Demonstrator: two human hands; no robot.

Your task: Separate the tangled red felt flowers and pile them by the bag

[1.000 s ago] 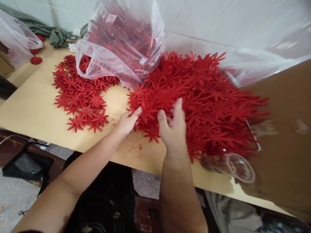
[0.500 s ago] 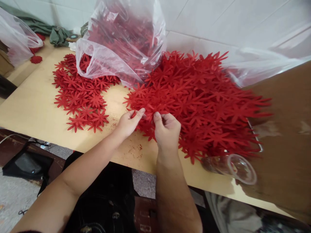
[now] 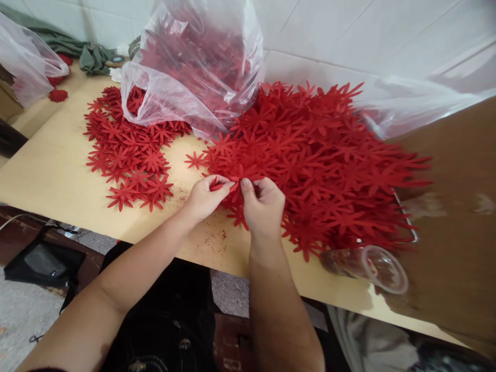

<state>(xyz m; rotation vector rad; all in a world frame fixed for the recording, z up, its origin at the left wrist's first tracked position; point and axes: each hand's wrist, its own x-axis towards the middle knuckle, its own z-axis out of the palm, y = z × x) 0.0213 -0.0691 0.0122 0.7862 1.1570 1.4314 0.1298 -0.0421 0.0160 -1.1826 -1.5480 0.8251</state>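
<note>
Both of my hands meet at the near edge of a large heap of red flower-shaped cutouts point(image 3: 329, 170). My left hand point(image 3: 207, 196) pinches the petals of a red flower cutout point(image 3: 239, 178) between thumb and fingers. On the other side of the same cutout, my right hand point(image 3: 265, 206) is closed with the thumb on a petal. Part of the cutout is hidden by my fingers. A single small red flower point(image 3: 196, 160) lies on the table just beyond my left hand. To the left spreads a flatter group of red flower cutouts point(image 3: 132, 150).
A clear plastic bag point(image 3: 194, 77) full of red cutouts stands at the back against the tiled wall. Near the table's front edge a transparent plastic cup point(image 3: 366, 268) lies on its side. A cardboard box point(image 3: 445, 232) borders the right. Red crumbs dot the wooden table point(image 3: 54, 160).
My hands have come slightly closer together on the cutout. A small red flower now lies on the table beside the heap, where bare wood was before.
</note>
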